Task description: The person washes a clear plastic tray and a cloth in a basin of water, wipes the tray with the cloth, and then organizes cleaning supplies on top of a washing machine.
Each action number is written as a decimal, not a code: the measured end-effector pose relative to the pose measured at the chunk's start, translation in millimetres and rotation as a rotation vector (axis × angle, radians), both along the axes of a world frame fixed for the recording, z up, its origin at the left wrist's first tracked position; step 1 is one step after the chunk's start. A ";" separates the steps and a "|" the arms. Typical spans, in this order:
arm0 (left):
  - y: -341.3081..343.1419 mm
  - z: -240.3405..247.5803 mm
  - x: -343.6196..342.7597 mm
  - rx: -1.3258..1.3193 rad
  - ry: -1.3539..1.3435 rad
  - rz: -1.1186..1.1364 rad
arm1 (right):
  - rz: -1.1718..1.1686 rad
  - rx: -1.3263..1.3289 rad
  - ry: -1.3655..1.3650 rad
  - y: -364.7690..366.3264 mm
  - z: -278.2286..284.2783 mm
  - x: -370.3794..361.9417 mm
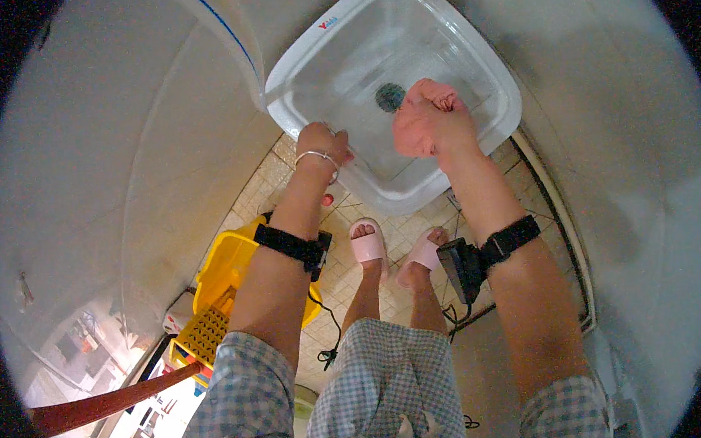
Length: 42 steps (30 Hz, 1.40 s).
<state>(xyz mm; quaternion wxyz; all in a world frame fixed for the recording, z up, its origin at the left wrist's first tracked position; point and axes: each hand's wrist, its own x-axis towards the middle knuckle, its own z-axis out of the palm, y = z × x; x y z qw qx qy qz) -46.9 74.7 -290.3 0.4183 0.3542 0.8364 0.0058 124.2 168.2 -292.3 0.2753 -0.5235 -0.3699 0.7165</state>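
A white, square basin with rounded corners and a dark round drain in its floor lies in front of me. My right hand is closed around a bunched pink cloth, held over the basin's right side near the drain. How much of the cloth touches the basin floor, I cannot tell. At the near left edge, my left hand curls over the rim, its fingertips partly hidden. A thin bracelet circles that wrist.
Pale walls flank the basin. On the tiled floor at lower left stands a yellow bucket with a perforated wringer; a reddish-brown handle crosses there. Black straps with small devices and dangling cables are on both forearms. Pink slippers are below.
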 end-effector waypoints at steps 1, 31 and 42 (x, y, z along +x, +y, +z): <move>1.1 -5.6 -4.8 -0.032 -0.015 -0.101 | -0.005 0.098 -0.169 -3.1 -5.0 -2.2; -106.7 -19.1 97.7 0.541 -0.319 0.695 | 0.989 0.021 -1.157 -150.5 -430.1 228.4; -83.1 4.3 108.5 0.566 -0.381 0.745 | 0.913 0.593 -1.286 -163.1 -407.7 259.6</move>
